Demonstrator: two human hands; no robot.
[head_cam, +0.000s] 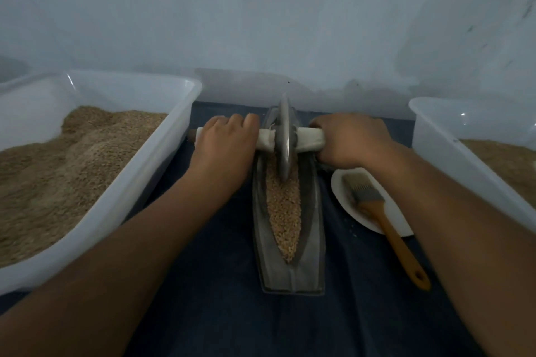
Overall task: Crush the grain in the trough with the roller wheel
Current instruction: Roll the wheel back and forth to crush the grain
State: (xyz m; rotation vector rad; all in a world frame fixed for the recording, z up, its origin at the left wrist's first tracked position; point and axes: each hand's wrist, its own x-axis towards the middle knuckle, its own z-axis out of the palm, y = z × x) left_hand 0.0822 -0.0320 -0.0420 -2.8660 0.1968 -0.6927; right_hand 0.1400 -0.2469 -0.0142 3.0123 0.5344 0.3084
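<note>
Across the bottom of the frame, dark blue cloth-covered counter (217, 313). At left, large white plastic tub (162, 151) heaped with tan ground grain; at right edge, second white plastic tub (435, 136), also holding tan grain. In the centre, long boat-shaped grey metal trough (314, 229), narrow end toward the bottom, filled along its groove with pale crushed grain (282, 211). Standing upright in the trough's upper half, grey metal roller wheel (284, 139), rim down in the grain, white-wrapped axle handle (309, 139) crossing it. Left hand (223, 145) draped over the axle left of the wheel, fingers curled around it; right hand (348, 142) gripping the axle right of the wheel. Both forearms stretched forward from the lower corners. Right of the trough, small white plate (348, 211) carrying orange-handled brush (385, 223).
</note>
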